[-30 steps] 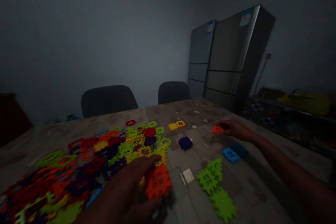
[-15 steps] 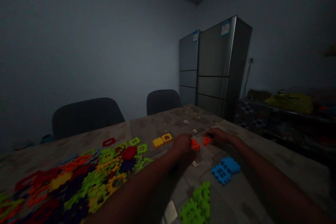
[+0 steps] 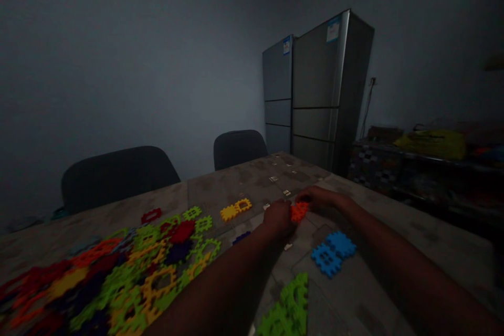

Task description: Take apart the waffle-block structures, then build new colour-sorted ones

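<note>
Orange interlocking plastic tiles [image 3: 299, 212] with notched edges meet between my two hands above the table. My left hand [image 3: 277, 217] is closed on the left side of the orange pieces, its fingertips mostly hidden. From the right, my right hand [image 3: 317, 198] pinches the upper right part of them. Whether the orange pieces are locked together or only touching, I cannot tell. Nearer me lie two joined blue tiles [image 3: 334, 253], and closer still a green tile assembly [image 3: 289, 308], partly tilted up. A joined yellow pair [image 3: 235, 210] lies left of my left hand.
A wide heap of mixed tiles [image 3: 134, 273] covers the table's left side. A dark blue tile [image 3: 241, 237] shows beside my left forearm. Two dark chairs [image 3: 240, 148] stand behind the table [image 3: 212, 184]. Grey refrigerators [image 3: 317, 84] and a cluttered shelf [image 3: 429, 152] are beyond.
My hands have come together, and the orange pieces that were apart now meet between them. The view has shifted slightly, moving the table contents leftward in the picture.
</note>
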A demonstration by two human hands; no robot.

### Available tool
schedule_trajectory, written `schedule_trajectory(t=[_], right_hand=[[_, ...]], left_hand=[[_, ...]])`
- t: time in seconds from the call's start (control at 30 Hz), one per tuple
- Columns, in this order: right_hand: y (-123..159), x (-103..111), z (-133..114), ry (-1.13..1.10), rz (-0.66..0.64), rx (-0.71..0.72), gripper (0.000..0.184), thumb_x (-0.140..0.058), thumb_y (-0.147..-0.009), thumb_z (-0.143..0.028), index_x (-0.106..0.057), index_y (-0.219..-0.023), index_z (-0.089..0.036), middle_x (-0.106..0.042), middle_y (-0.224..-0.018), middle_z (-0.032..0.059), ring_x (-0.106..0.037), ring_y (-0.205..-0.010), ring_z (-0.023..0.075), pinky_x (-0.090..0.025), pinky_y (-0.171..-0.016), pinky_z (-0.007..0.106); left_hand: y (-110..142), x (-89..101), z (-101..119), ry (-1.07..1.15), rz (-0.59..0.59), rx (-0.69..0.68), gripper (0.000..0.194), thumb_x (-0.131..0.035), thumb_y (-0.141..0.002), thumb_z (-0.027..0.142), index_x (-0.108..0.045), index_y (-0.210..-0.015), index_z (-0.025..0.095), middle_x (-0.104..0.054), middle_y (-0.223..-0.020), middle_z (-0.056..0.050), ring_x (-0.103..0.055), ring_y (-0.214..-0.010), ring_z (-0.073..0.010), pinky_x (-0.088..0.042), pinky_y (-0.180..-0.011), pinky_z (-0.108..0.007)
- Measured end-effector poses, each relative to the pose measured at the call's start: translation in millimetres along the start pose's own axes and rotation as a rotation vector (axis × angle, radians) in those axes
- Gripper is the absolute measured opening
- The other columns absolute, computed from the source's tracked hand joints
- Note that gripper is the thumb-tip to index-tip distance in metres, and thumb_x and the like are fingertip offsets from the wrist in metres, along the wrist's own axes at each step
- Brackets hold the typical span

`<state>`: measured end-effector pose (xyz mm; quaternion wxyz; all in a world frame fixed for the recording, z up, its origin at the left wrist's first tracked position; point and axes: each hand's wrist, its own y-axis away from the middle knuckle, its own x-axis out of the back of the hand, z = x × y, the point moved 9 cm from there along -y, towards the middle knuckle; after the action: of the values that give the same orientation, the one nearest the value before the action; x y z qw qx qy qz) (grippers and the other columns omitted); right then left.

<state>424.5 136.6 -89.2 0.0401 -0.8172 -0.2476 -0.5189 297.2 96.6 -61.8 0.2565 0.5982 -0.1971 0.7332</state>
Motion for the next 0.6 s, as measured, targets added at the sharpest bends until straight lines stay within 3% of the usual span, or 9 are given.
schedule_trajectory(t=[0.17,0.3,0.47,0.6], right_hand=[[-3.1,-1.1,-9.2,-0.002,-0.008,0.014,0.031,-0.066,-0.098,-0.035,-0.064,-0.123,-0.017,-0.066,-0.124,0.0083,-0.067,-0.103,0.0238,-0.058,-0.087,0.044],[2.6,8.1,-7.9,0.008,0.059,-0.026,0.031,-0.066,-0.098,-0.035,-0.064,-0.124,-0.018,-0.065,-0.126,0.0083,-0.066,-0.106,0.0248,-0.057,-0.089,0.045],[17.7,29.9,9.7,0.056,0.195,-0.187,0.034,-0.066,-0.098,-0.035,-0.062,-0.128,-0.019,-0.062,-0.131,0.0094,-0.065,-0.111,0.026,-0.056,-0.092,0.048],[21.4,28.0,23.7,0.091,0.264,-0.374,0.033,-0.064,-0.1,-0.036,-0.062,-0.127,-0.019,-0.063,-0.13,0.0089,-0.065,-0.107,0.0251,-0.057,-0.09,0.046]], left_hand=[[0.8,-1.2,-0.6,-0.005,0.002,0.0,0.034,-0.066,-0.1,0.036,-0.061,-0.128,0.018,-0.062,-0.129,-0.01,-0.065,-0.11,-0.0267,-0.057,-0.092,-0.048],[3.0,-1.6,0.0,-0.008,0.01,0.005,0.034,-0.066,-0.1,0.037,-0.061,-0.127,0.018,-0.062,-0.129,-0.01,-0.064,-0.111,-0.0271,-0.056,-0.093,-0.048],[3.5,-2.4,-0.2,-0.01,0.011,0.008,0.034,-0.067,-0.099,0.038,-0.061,-0.127,0.018,-0.062,-0.13,-0.01,-0.064,-0.112,-0.0276,-0.055,-0.094,-0.049],[2.9,-3.0,-0.7,-0.013,0.011,0.013,0.034,-0.067,-0.099,0.038,-0.062,-0.126,0.018,-0.062,-0.129,-0.01,-0.064,-0.111,-0.0273,-0.056,-0.093,-0.048]])
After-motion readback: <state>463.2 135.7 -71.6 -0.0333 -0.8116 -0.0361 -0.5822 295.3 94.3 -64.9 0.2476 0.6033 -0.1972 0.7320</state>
